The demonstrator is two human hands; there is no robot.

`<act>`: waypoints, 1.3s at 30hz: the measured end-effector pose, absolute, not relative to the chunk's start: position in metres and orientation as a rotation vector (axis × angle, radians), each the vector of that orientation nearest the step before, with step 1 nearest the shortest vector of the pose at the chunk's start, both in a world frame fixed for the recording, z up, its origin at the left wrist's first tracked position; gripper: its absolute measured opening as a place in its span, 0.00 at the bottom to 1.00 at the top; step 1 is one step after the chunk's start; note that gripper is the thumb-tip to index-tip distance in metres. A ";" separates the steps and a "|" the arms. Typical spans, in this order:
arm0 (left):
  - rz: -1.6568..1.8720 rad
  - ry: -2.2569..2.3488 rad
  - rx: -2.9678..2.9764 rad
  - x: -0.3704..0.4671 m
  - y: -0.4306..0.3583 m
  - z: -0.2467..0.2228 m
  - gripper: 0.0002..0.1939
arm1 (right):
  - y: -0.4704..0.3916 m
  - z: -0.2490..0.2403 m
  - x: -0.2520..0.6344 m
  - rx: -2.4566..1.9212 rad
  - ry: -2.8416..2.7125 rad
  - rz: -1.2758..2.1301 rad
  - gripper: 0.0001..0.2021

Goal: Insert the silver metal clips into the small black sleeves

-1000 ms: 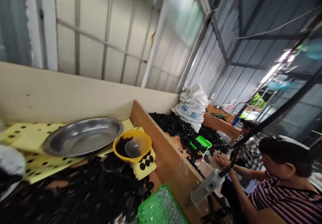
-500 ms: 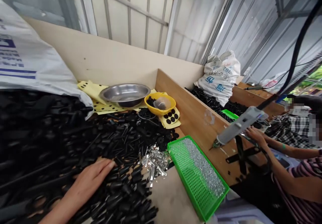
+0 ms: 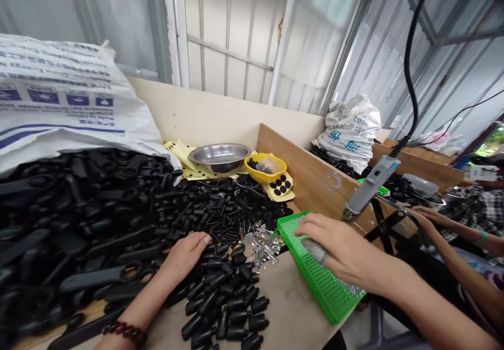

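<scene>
My left hand (image 3: pixel 187 255) rests on the heap of black plastic parts (image 3: pixel 220 203), fingers extended close together, with no held part visible; its fingertips are partly hidden. My right hand (image 3: pixel 342 247) is over the green perforated tray (image 3: pixel 315 282), thumb and fingers apart. A grey, blurred patch shows at its lower finger, too unclear to identify. Small silvery pieces (image 3: pixel 352 288) lie in the tray, partly covered by that hand. Between my hands are flat metal pieces (image 3: pixel 262 245) and black cylindrical parts (image 3: pixel 236 303).
Behind the heap are a steel bowl (image 3: pixel 220 156) and a yellow basket (image 3: pixel 265 169). A white sack (image 3: pixel 71 98) stands left. At right, a grey electric screwdriver (image 3: pixel 370 187) hangs by a wooden divider (image 3: pixel 295 156); another person's arms (image 3: pixel 452 245) are beyond it.
My right hand has come into view over the green tray. The view has shifted, showing more of my left forearm and its beaded bracelet. My left hand remains on the black parts.
</scene>
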State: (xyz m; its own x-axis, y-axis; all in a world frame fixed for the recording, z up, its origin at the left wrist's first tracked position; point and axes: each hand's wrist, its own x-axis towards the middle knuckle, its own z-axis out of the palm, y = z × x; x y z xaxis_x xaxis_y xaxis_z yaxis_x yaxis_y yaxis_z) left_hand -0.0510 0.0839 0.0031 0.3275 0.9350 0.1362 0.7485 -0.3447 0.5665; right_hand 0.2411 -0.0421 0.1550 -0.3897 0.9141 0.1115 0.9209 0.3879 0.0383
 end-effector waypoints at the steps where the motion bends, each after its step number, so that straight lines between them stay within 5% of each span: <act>1: 0.634 1.483 2.197 -0.052 0.085 0.002 0.19 | -0.030 0.146 0.229 -1.626 -2.684 -0.092 0.15; 14: 0.748 1.450 2.227 -0.052 0.084 -0.014 0.17 | 0.087 0.058 0.153 -1.942 -2.778 -0.114 0.07; 19: 0.770 1.431 2.237 -0.054 0.084 -0.014 0.18 | 0.099 0.040 0.150 -2.097 -2.717 -0.085 0.12; 39: 0.573 1.475 2.243 -0.054 0.087 0.003 0.12 | 0.098 0.028 0.162 -1.960 -2.596 -0.070 0.13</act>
